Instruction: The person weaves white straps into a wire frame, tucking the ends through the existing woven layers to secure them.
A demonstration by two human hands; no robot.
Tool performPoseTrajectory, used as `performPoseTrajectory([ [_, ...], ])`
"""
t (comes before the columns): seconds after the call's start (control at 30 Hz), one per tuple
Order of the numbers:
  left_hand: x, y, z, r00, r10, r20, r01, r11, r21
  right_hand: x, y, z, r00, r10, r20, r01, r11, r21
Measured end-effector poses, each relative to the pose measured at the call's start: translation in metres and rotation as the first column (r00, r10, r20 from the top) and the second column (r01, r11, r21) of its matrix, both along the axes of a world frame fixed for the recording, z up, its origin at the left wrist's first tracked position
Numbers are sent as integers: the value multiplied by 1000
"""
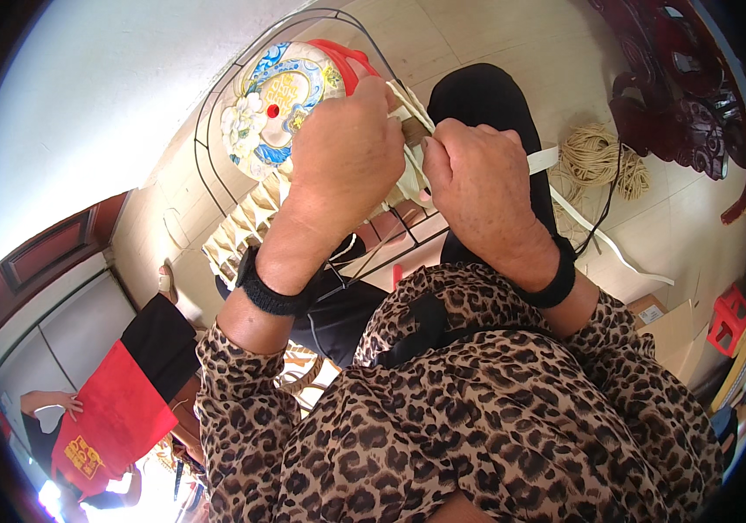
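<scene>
Both of my hands are closed close together over a black wire frame (201, 144) that stands in front of me. My left hand (347, 144) is curled in a fist at the frame's near side, gripping a cream cord (411, 106) that runs between the two hands. Just to its right, my right hand (484, 187) pinches the same cord, its fingertips partly hidden. A flat white strip (544, 160) sticks out beyond the right hand. Cream woven strips (242, 228) cover the lower left part of the frame.
Beyond the frame sits a round floral-patterned piece (246, 122) with a red edge. A coil of cream rope (604, 157) lies on the tiled floor, right. A red stool (728, 320) and cardboard (674, 336) are farther right. Lower left, another person holds a red cloth (124, 405).
</scene>
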State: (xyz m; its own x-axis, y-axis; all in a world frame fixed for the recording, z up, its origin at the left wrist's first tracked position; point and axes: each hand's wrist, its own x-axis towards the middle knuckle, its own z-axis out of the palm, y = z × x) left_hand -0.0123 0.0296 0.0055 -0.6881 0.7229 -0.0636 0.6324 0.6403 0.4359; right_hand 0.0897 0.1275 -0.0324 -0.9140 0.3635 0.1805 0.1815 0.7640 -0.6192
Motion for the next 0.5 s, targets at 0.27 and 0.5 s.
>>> performPoseTrajectory([
  [0.27,-14,9,-6,999,-36,-30,32,993,-114,0,9,3,998,63,-3,-63,998,-18],
  [0.5,-29,4,-5,981,-114,157,116,993,-6,-8,28,2,974,215,72,-213,976,-44],
])
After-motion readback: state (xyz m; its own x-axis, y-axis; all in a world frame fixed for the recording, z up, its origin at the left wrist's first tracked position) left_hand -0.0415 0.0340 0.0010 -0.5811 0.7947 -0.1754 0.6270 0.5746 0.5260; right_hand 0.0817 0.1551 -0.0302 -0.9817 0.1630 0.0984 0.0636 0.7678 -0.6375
